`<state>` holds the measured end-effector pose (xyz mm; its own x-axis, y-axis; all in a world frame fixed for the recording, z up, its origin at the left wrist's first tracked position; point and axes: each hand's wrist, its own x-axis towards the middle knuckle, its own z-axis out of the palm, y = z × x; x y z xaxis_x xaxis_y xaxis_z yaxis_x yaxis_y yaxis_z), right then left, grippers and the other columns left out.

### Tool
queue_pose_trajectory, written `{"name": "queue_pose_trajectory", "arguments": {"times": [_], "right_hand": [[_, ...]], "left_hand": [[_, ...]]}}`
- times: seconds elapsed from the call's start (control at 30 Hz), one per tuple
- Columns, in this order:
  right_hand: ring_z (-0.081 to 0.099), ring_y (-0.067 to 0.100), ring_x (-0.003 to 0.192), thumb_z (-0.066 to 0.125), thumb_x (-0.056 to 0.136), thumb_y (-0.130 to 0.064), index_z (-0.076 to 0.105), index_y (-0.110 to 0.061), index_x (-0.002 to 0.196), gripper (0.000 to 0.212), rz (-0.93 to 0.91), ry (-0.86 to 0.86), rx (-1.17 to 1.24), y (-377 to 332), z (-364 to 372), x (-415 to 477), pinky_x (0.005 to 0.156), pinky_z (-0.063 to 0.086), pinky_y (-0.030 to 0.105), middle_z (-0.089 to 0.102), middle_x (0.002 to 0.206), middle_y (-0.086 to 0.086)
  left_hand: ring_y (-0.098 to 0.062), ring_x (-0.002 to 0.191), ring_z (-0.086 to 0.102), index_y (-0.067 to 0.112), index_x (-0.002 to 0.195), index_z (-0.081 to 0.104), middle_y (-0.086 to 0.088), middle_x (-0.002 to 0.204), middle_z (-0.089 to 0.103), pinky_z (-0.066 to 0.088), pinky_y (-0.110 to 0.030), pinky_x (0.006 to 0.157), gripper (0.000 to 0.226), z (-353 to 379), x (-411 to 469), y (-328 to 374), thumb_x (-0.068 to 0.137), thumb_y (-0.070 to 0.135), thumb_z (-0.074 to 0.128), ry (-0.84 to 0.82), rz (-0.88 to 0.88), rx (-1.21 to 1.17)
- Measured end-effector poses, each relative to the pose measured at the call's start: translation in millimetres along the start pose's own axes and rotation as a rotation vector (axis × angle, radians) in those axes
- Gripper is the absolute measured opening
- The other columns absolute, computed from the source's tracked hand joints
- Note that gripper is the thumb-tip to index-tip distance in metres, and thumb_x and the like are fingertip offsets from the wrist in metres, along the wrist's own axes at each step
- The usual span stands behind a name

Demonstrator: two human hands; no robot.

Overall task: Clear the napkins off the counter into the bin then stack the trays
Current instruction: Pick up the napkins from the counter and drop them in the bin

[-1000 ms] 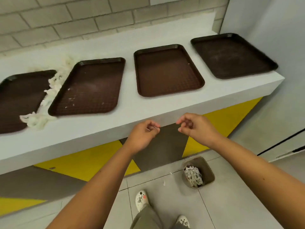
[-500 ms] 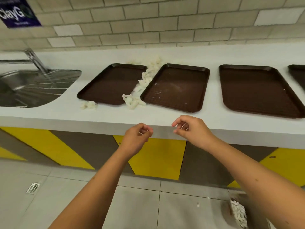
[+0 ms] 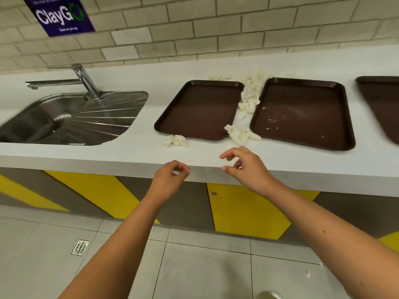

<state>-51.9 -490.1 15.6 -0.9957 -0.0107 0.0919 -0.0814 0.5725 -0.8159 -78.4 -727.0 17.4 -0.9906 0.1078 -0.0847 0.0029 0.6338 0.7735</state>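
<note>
White crumpled napkins lie on the white counter: a small clump near the front edge, a bigger clump, and a strip running back between two brown trays. The left tray is bare. The middle tray carries a few paper crumbs. A third tray is cut off at the right edge. My left hand hovers just below the counter's front edge, fingers curled to the thumb, holding nothing. My right hand hovers at the edge, fingers loosely spread, empty. The bin is out of view.
A steel sink with a faucet sits in the counter at the left. Behind it is a tiled wall with a purple sign. Below are yellow and grey cabinet fronts, a floor drain and small paper scraps on the tiles.
The view has swung left along the counter, away from the bin on the floor; the sink and napkin piles came into view. Both hands stay empty near the counter's edge, the right one opening slightly.
</note>
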Motion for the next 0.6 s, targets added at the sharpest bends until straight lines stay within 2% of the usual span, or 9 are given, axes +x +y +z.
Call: {"name": "queue_pose_trajectory", "arguments": {"times": [0.1, 0.2, 0.3, 0.37, 0.5, 0.6], "right_hand": [[0.061, 0.013, 0.08, 0.068, 0.087, -0.024, 0.06, -0.031, 0.121, 0.035, -0.005, -0.024, -0.004, -7.9, 18.5, 28.5, 0.079, 0.05, 0.027, 0.054, 0.11, -0.008], [0.06, 0.011, 0.078, 0.067, 0.088, -0.027, 0.056, -0.032, 0.125, 0.039, -0.023, -0.067, -0.019, -10.8, 32.2, 64.7, 0.079, 0.051, 0.027, 0.053, 0.111, -0.009], [0.058, 0.01, 0.077, 0.066, 0.089, -0.028, 0.055, -0.032, 0.127, 0.04, -0.044, -0.12, -0.069, -8.5, 44.6, 98.0, 0.079, 0.052, 0.027, 0.052, 0.112, -0.01], [0.058, 0.008, 0.076, 0.066, 0.089, -0.028, 0.054, -0.032, 0.129, 0.042, -0.068, -0.153, -0.112, -7.4, 50.5, 120.7, 0.077, 0.049, 0.022, 0.049, 0.114, -0.011], [0.058, 0.007, 0.074, 0.067, 0.088, -0.028, 0.052, -0.029, 0.133, 0.047, -0.08, -0.223, -0.171, -4.9, 63.9, 156.5, 0.078, 0.047, 0.022, 0.047, 0.118, -0.009], [0.056, 0.005, 0.077, 0.068, 0.087, -0.028, 0.048, -0.03, 0.136, 0.053, -0.105, -0.261, -0.198, -5.8, 77.2, 173.5, 0.082, 0.049, 0.024, 0.046, 0.121, -0.007]], "left_hand": [[-0.006, 0.077, 0.058, 0.025, 0.095, 0.067, 0.006, 0.109, 0.058, 0.04, -0.016, 0.062, 0.008, -8.8, 25.0, -17.5, 0.092, 0.03, 0.062, 0.052, -0.003, 0.052], [-0.006, 0.079, 0.059, 0.024, 0.109, 0.063, 0.001, 0.119, 0.052, 0.046, -0.024, 0.071, 0.019, -15.3, 57.9, -29.9, 0.092, 0.031, 0.063, 0.106, -0.034, 0.079], [-0.014, 0.08, 0.061, 0.028, 0.125, 0.053, -0.002, 0.123, 0.049, 0.048, -0.032, 0.08, 0.036, -18.8, 89.0, -33.8, 0.091, 0.031, 0.063, 0.199, -0.076, 0.104], [-0.02, 0.088, 0.062, 0.034, 0.129, 0.048, -0.003, 0.126, 0.047, 0.047, -0.032, 0.083, 0.04, -20.4, 111.2, -33.5, 0.092, 0.032, 0.062, 0.235, -0.078, 0.092], [-0.026, 0.109, 0.057, 0.036, 0.134, 0.043, -0.008, 0.134, 0.043, 0.041, -0.034, 0.089, 0.043, -17.2, 147.7, -35.3, 0.094, 0.043, 0.055, 0.169, -0.14, 0.125], [-0.024, 0.105, 0.057, 0.032, 0.126, 0.051, -0.007, 0.126, 0.049, 0.041, -0.031, 0.085, 0.037, -16.6, 164.6, -38.4, 0.093, 0.048, 0.054, 0.101, -0.174, 0.133]]}}
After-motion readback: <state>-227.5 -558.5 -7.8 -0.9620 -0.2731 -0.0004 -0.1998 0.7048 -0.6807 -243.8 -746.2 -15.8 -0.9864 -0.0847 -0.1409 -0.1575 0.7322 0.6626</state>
